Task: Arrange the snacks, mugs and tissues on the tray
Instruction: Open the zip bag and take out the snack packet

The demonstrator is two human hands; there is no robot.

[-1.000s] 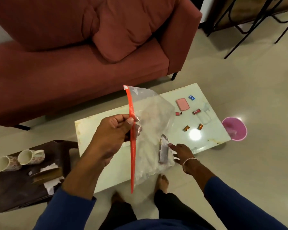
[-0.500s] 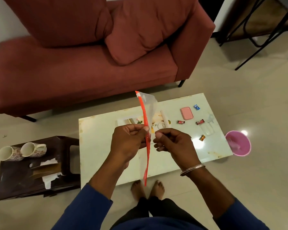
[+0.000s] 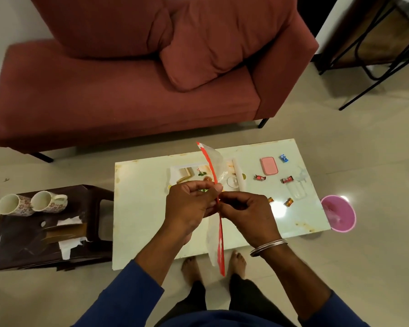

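My left hand (image 3: 189,206) and my right hand (image 3: 246,213) both pinch the red zip strip of a clear plastic bag (image 3: 214,239), held edge-on above the white table (image 3: 139,208). Behind the bag lies a patterned tray (image 3: 187,175), partly hidden by it. Wrapped candies lie on the table's right half: a blue one (image 3: 284,158), red ones (image 3: 260,177) (image 3: 287,179) and orange ones (image 3: 288,202). Two floral mugs (image 3: 31,204) lie on their sides on the dark stool (image 3: 50,256) at the left, with torn tissues (image 3: 69,244) beside them.
A pink case (image 3: 269,166) and a clear glass (image 3: 296,192) sit on the table's right side. A pink bin (image 3: 338,215) stands on the floor to the right. A red sofa (image 3: 128,95) runs behind the table. Black chair legs (image 3: 376,67) are at far right.
The bag has turned edge-on and come lower. My right hand left the bag's bottom corner and came up to pinch the zip strip beside my left hand. The view tilted toward the table.
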